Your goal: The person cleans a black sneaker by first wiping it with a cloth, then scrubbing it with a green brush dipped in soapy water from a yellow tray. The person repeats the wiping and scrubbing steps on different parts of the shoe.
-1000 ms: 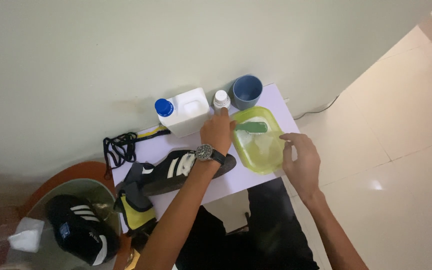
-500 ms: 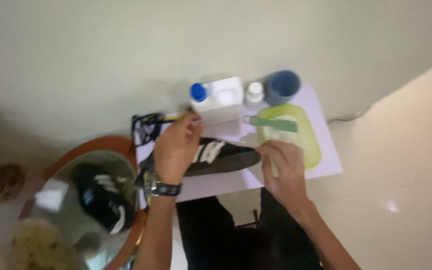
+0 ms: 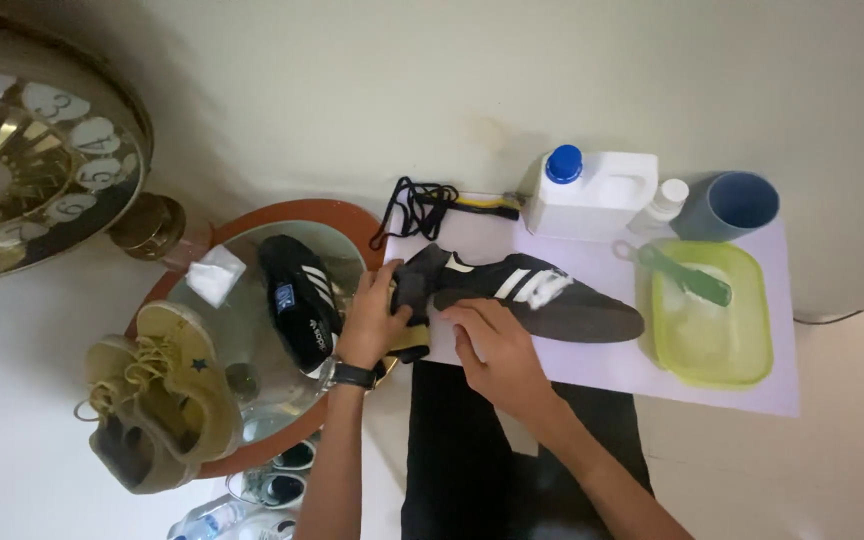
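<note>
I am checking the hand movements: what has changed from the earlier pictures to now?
The left hand left the small white bottle and now grips the heel of the black striped shoe; the right hand came from the yellow-green tub to rest beside it. Jug, cup, brush stayed.

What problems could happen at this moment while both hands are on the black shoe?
The black shoe lies close beside the yellow-green tub, which seems to hold soapy water; a shove from the right hand might slop it onto the white sheet. The left hand works near the table edge, so the heel might slip off.
</note>
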